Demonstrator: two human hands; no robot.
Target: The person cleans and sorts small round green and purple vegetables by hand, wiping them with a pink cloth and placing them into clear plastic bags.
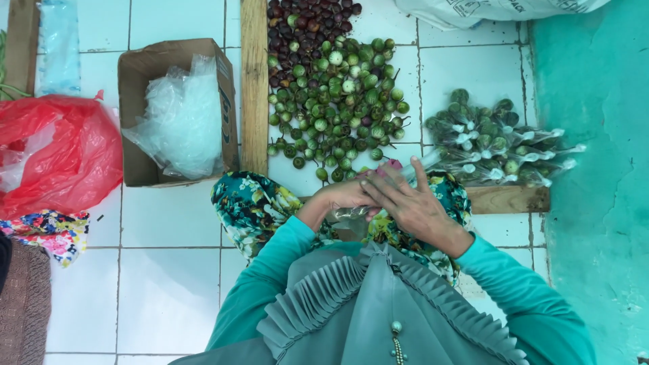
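Head view: person sits on white tiled floor [169, 284], both hands together over the lap. Left hand [345, 196] is curled, fingers [368, 203] closed on a small clear plastic bag [351, 215] with something greenish inside; contents too hidden to name. Right hand [412, 206] lies over the top, fingers [399, 186] spread fairly flat and pointing up-left, pressing on the same bag; whether they pinch it I cannot tell. The bag sits just under and between both hands, its long axis roughly left-right, running out toward the left hand, which has the firmer hold.

Just ahead of the fingers lies a loose pile of small green round eggplants [338, 108], with a dark purple pile [307, 27] farther up. To the right, near the right hand, a stack of filled clear packets [497, 138]. A wooden plank [254, 81] edges the pile. Left of it, a cardboard box [138, 74] holds empty clear bags [179, 115]; a red plastic bag [64, 152] lies farther left.
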